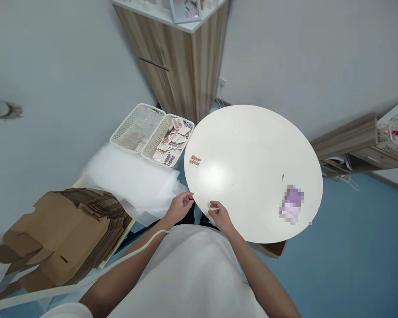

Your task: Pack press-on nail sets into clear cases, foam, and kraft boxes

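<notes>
My left hand [180, 207] hovers by the left front edge of the round white table [252, 150], its fingers loosely bent with a gap toward the thumb. Nothing shows in it. Over the table's front edge is my right hand [220, 216], fingers a little bent and apart, also holding nothing visible. A small card of brownish false nails [195, 160] lies flat near the table's left rim, beyond both hands. Left of the table, a white basket [146, 152] holds many similar nail cards [173, 140].
Another white basket [114, 134] contains clear plastic packs. White translucent sheets [129, 172] and stacked flat cardboard boxes [76, 243] lie to the left. A blurred purple item [292, 204] is on the table's right side. A wooden cabinet [182, 66] stands behind.
</notes>
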